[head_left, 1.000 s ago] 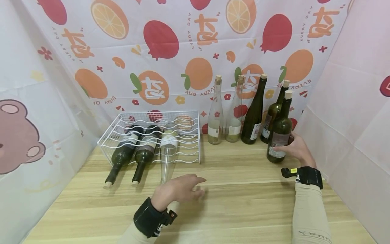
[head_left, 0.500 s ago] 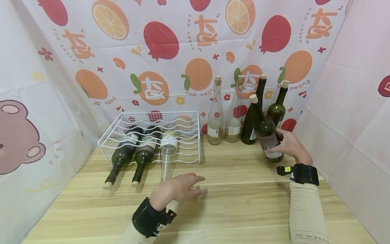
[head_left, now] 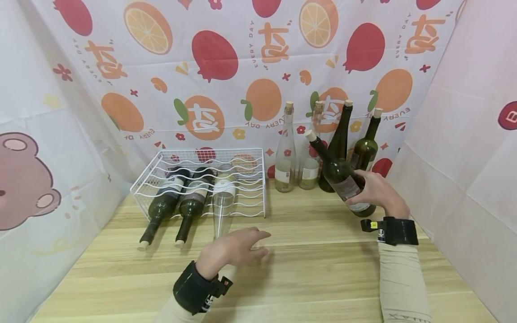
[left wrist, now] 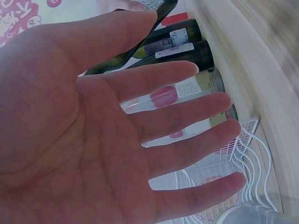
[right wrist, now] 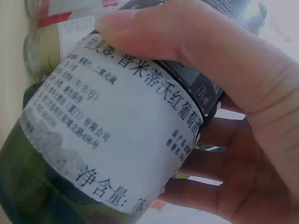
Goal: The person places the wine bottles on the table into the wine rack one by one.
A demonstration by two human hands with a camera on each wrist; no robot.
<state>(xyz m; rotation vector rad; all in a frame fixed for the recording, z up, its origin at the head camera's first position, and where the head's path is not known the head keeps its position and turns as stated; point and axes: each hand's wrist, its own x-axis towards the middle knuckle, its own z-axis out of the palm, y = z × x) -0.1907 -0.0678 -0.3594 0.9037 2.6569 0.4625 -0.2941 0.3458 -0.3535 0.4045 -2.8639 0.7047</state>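
My right hand (head_left: 377,192) grips a dark green wine bottle (head_left: 338,174) round its labelled body. The bottle leans, its cork pointing up and to the left. In the right wrist view the thumb lies across the white label (right wrist: 107,126) and the fingers wrap behind. My left hand (head_left: 238,249) holds nothing; its fingers are spread in the left wrist view. Close by it, the neck of a clear bottle (head_left: 223,211) sticks out of a white wire rack (head_left: 264,184). Two dark bottles, one at the left (head_left: 161,206) and one beside it (head_left: 191,206), also lie in the rack, corks toward me.
Along the back stand two clear corked bottles, one at the left (head_left: 285,157) and one beside it (head_left: 309,172). A tall dark bottle (head_left: 342,130) and a green bottle (head_left: 366,146) stand behind the held one. Printed cloth (head_left: 258,58) encloses the wooden table (head_left: 323,278).
The bottle in my right hand has gone from upright to leaning left, its cork swinging left and down. The right hand has shifted slightly left. My left hand has barely moved.
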